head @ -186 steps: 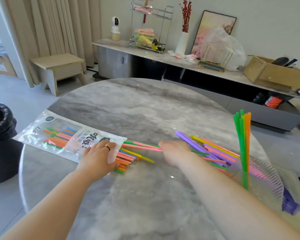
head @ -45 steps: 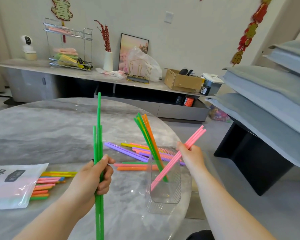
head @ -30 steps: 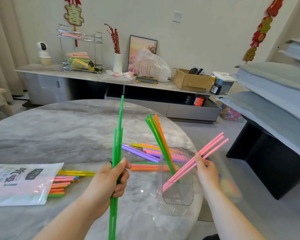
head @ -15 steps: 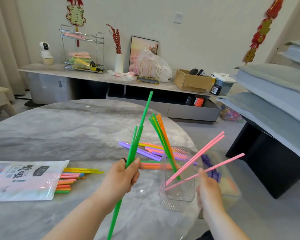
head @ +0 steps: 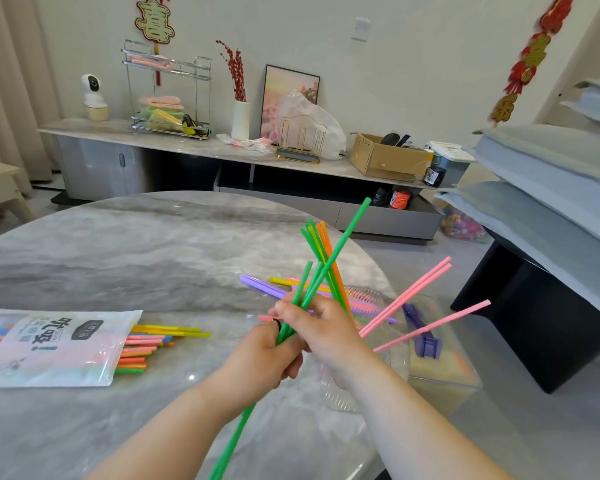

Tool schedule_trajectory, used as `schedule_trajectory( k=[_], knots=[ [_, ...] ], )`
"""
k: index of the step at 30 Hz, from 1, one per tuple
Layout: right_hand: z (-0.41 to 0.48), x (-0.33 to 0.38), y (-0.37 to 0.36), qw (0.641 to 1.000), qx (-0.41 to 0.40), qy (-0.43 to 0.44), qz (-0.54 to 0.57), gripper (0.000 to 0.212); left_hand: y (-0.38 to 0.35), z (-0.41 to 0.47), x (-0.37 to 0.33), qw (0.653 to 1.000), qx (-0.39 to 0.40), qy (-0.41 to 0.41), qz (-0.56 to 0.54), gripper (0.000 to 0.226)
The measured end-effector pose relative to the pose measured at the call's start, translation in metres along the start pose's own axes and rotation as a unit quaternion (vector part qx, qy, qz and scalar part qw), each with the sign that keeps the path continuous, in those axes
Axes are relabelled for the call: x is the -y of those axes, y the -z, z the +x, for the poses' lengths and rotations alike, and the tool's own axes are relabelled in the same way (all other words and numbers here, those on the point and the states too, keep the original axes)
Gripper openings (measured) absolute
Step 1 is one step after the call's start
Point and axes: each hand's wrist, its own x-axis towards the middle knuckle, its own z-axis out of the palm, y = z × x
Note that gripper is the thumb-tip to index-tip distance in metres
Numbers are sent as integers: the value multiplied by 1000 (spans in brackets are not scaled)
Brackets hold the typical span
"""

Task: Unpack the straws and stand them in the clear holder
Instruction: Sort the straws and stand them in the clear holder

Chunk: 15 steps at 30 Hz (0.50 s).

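The left hand (head: 260, 362) sits just below the middle of the frame, its fingers curled round a small bundle of green straws (head: 350, 229). The bundle slants from the lower middle of the frame up to the right, and its longest straw reaches well above the rest. The right hand (head: 321, 327) lies just right of and above the left, touching it, and its fingers close on the same bundle a little higher up. Behind the right hand and partly hidden by it stands the clear holder (head: 369, 301), near the right edge of the round marble tabletop (head: 136, 244). A group of green and orange straws (head: 326, 242) stands in it, leaning to the upper left, and three pink straws (head: 413, 293) lean out of it to the right. Loose straws (head: 260, 285), purple, yellow and pink, lie flat on the tabletop just behind the holder. At the left edge of the frame lies the printed packet (head: 49, 348), with more coloured straws (head: 146, 344) sticking out of its open right end. A clear box (head: 444, 372) with a purple clip (head: 425, 344) sits just right of the holder.
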Motion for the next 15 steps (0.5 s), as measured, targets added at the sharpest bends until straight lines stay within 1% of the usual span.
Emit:
schedule_trajectory(
  k=[2,4,6,8,11,15],
  knots=[
    [5,-3,-1,999,-20,-1,-29,27,-1,1,3,1000,14,1,-8,33],
    [11,-2,3,995,-75,11,-61,32,-1,3,6,999,24,-17,-25,23],
    [19,7,17,984,-133,48,-112,37,3,8,11,999,7,-33,-35,15],
    [27,22,40,966,-189,88,-151,38,11,13,16,998,-38,-41,-32,18],
    [38,49,79,931,-254,147,-217,36,27,19,21,995,-98,-28,-7,18],
    [51,71,116,880,-277,185,-338,28,35,23,27,993,-114,-13,-1,22]
  ],
)
